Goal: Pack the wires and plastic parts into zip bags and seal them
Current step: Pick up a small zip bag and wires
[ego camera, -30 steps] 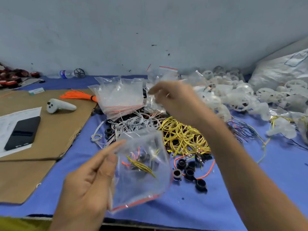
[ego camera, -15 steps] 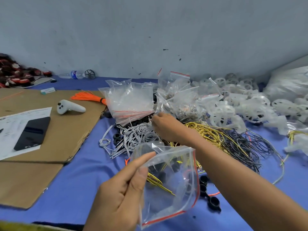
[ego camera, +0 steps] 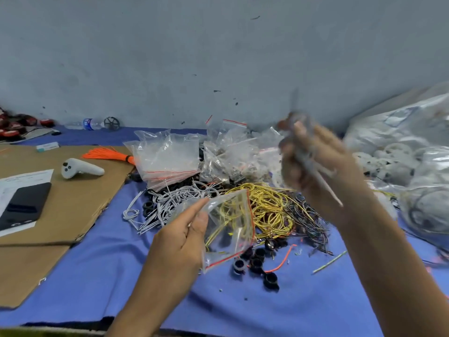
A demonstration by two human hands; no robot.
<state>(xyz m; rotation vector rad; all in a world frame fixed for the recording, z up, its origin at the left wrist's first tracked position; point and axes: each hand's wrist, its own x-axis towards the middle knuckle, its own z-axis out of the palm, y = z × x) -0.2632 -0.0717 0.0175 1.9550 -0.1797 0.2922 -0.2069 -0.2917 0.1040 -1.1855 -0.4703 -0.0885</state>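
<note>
Clear zip bag (ego camera: pixel 230 229) with the red seal strip is up off the table, in front of the yellow wire tangle (ego camera: pixel 269 205). The left hand (ego camera: pixel 179 242) pinches it near the mouth edge between thumb and forefinger, and it's still unsealed. Looks like some yellow wire is inside already, though the pile showing through makes that hard to call. What's new: half a second ago the right hand (ego camera: pixel 318 166) was down in the heap of white wires (ego camera: pixel 170 205). Now it's lifted up and to the right of the bag, all motion blur, fingers seemingly curled round a thin white wire bundle (ego camera: pixel 325 183) with one end poking down and right. So I'd say the grab is done and the next bit is feeding that bundle into the mouth. Only one side of the mouth is held, so the opening is floppy and the loose end could snag on the red edge. Room-wise, it's open air between the two hands. The black plastic rings (ego camera: pixel 257 261) sit on the blue cloth (ego camera: pixel 97 276) just below the bag. The stack of empty clear bags (ego camera: pixel 167 159) is behind, the big translucent sack of white plastic wheels (ego camera: pixel 413 142) crowds the right side, and the brown cardboard sheet (ego camera: pixel 73 203) is well off to the left.
</note>
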